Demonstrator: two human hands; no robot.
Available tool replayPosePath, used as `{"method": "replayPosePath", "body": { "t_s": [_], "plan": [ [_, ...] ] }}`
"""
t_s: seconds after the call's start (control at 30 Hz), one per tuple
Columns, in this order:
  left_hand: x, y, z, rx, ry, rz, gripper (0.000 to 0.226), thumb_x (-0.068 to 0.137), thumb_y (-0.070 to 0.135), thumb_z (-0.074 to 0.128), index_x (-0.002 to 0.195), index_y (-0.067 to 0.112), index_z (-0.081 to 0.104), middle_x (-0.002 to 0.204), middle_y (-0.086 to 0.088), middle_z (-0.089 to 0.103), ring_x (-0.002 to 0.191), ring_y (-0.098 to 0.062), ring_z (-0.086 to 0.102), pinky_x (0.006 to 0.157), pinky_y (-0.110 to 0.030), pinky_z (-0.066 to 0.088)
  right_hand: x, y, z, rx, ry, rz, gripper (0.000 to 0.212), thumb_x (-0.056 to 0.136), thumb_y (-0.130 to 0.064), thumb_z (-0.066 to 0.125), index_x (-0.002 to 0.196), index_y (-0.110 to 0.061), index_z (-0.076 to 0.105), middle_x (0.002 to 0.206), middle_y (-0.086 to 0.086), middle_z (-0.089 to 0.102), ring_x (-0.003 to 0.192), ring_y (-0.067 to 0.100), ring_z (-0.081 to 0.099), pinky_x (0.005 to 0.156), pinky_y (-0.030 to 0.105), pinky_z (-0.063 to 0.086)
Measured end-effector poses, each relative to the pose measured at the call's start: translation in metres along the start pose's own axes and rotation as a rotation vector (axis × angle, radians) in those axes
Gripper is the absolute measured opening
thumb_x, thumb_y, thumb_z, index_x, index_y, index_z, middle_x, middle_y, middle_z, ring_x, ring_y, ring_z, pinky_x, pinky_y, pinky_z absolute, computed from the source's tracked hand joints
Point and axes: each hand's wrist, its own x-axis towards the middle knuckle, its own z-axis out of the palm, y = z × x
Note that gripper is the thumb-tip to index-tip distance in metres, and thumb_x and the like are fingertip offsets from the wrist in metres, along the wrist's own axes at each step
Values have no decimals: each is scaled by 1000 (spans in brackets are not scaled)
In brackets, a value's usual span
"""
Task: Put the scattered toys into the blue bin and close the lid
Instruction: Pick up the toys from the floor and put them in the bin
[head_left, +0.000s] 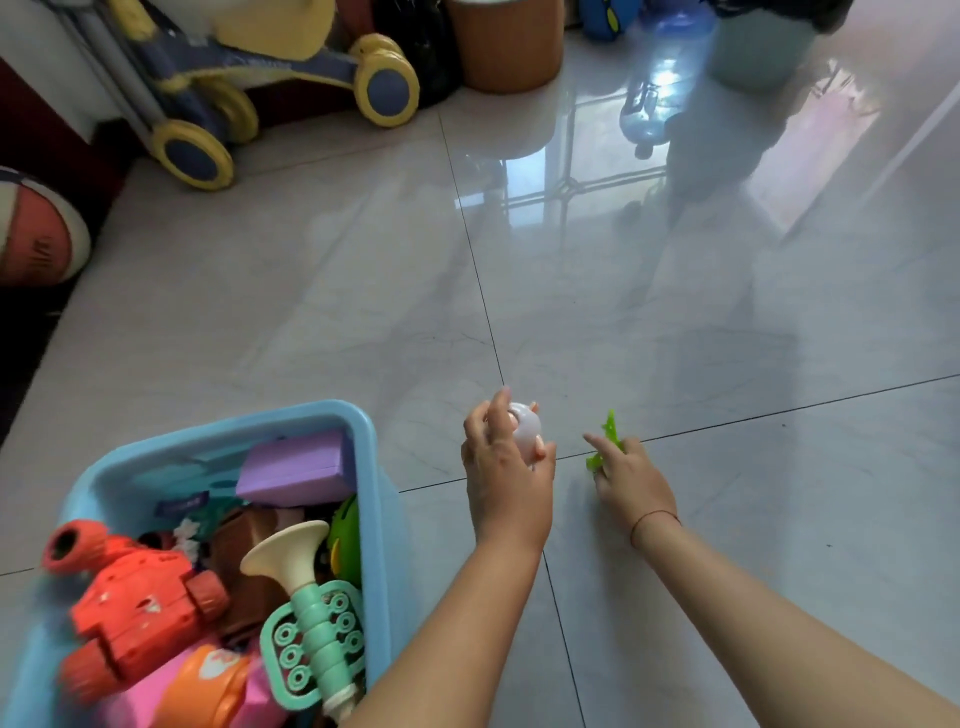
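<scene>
- The blue bin sits open on the tiled floor, already piled high: a purple block at its far end, a red toy vehicle and a mint toy trumpet nearer the person. I see no lid.
- Just right of the bin, the left hand is curled around a pale egg-shaped toy, lifted off the floor, probably ready to swing over the rim.
- Further right of the bin, the right hand is down at the floor, fingers closing onto a small green toy; whether the grip is firm yet I cannot tell.
- Working both hands at once looks meant to save a trip.
- Beyond the bin, against the wall, stand a ride-on toy and a basketball.
</scene>
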Motion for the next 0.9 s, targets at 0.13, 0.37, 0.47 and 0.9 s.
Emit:
{"method": "replayPosePath", "body": {
  "t_s": [0.13, 0.37, 0.47, 0.9],
  "plan": [
    [-45, 14, -50, -8, 30, 216, 68, 85, 27, 64, 137, 39, 22, 144, 6, 31, 124, -14, 43, 92, -24, 46, -84, -34, -13, 346, 95, -13, 62, 89, -25, 53, 143, -36, 23, 104, -3, 53, 82, 22, 55, 64, 30, 41],
    [-88, -8, -166, 3, 277, 241, 72, 80, 20, 71, 137, 31, 29, 139, -4, 40, 114, -16, 49, 97, -37, 46, -177, -161, -40, 676, 83, -164, 72, 88, -26, 56, 145, -31, 14, 78, -5, 57, 77, 26, 57, 69, 37, 45],
    [-86, -32, -215, 99, 330, 148, 72, 78, 16, 72, 140, 20, 35, 140, -10, 39, 122, -29, 47, 103, -43, 42, -202, -219, -35, 620, 49, -272, 71, 86, -32, 55, 144, -30, 14, 74, -11, 53, 87, 30, 57, 82, 44, 47],
    [-79, -95, -283, 325, 227, -59, 69, 86, 16, 63, 145, 21, 27, 140, -7, 27, 124, -29, 36, 103, -36, 38, -329, -210, 35, 195, -20, -311, 63, 78, -40, 50, 138, -30, 34, 148, -1, 18, 131, 22, 27, 111, 32, 26]
  ]
}}
